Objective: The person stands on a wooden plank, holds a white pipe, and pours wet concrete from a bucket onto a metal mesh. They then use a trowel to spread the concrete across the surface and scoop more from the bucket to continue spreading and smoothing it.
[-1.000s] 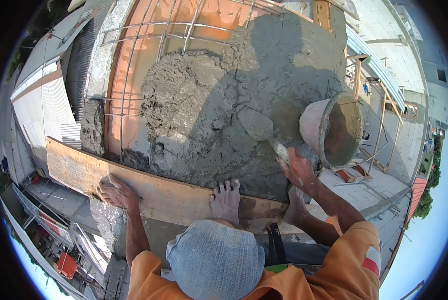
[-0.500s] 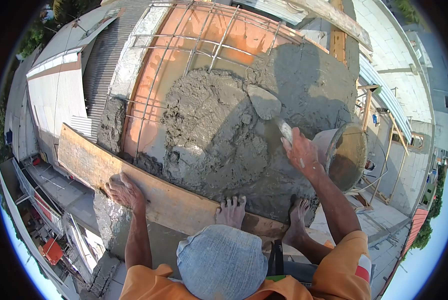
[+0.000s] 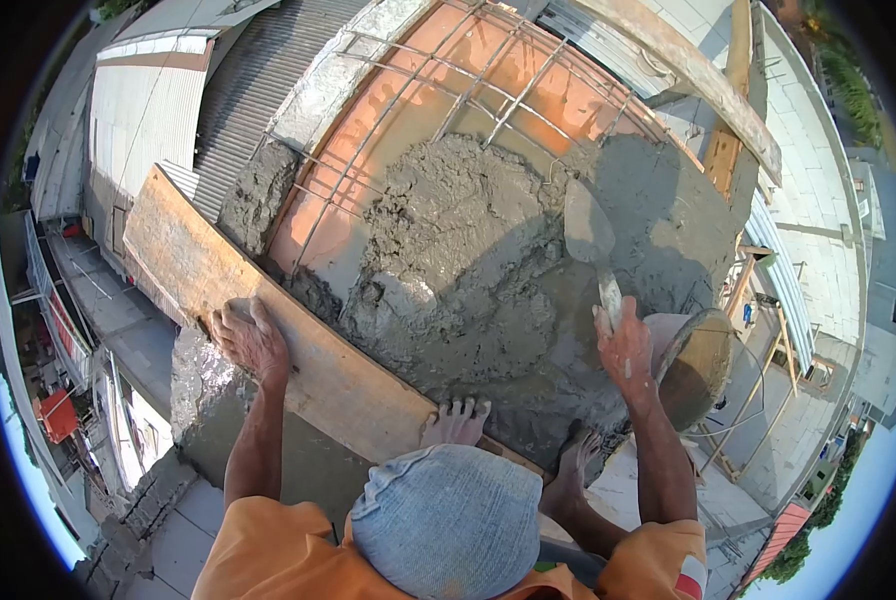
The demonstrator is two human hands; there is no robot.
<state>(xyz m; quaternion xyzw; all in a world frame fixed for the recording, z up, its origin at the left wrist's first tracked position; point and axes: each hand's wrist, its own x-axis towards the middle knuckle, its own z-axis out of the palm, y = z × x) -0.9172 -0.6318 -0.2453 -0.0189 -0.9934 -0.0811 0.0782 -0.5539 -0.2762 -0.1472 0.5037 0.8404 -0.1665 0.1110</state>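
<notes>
My right hand is wrapped round the handle of a trowel. Its grey blade lies on wet concrete, which is heaped in the middle and smoother at the right. At the left, my left hand grips the upper edge of a wooden board that stands along the near side of the concrete. A bare foot rests at the board's edge, and the other foot is in the wet concrete. Beside my right hand a bucket lies tilted.
Beyond the heap, a rebar grid crosses orange formwork with watery slurry on it. A rough concrete ledge borders the left. A long plank spans the upper right. Roofs and lower ground lie below on both sides.
The trowel has turned so its blade points more straight away from me, with its handle nearer. The camera view has rotated somewhat. My left hand stays on the board.
</notes>
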